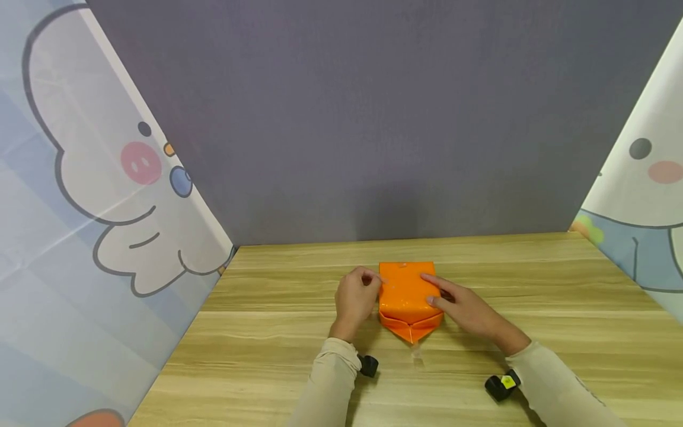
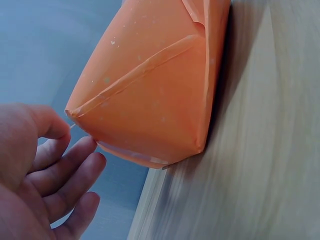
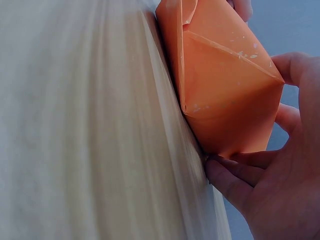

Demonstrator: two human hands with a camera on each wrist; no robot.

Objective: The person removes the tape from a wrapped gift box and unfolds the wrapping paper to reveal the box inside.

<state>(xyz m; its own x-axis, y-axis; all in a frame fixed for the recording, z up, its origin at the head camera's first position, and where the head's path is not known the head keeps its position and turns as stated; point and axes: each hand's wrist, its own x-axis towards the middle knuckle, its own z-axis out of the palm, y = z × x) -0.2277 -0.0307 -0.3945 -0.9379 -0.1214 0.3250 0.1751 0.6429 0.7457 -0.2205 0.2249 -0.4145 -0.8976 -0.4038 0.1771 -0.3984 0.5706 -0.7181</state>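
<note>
An orange paper-wrapped package (image 1: pixel 407 290) lies on the wooden table between both hands. At its near end the paper is folded into a triangular flap (image 1: pixel 411 329), and a clear tape strip (image 1: pixel 417 356) sticks out from the tip. Beside the upper left edge, my left hand (image 1: pixel 356 296) pinches a thin clear piece that looks like tape (image 2: pixel 73 126) between thumb and forefinger, its other fingers loosely bent. My right hand (image 1: pixel 464 308) grips the package from the right, thumb and forefinger on top. In the right wrist view its other fingers (image 3: pixel 232 177) bend against the package's lower edge.
The wood-grain table (image 1: pixel 256 367) stretches to both sides. A dark grey panel (image 1: pixel 373 118) stands behind it, with cartoon-printed sheets (image 1: pixel 107 249) at left and right. A wrist camera (image 1: pixel 368 366) is strapped to each sleeve.
</note>
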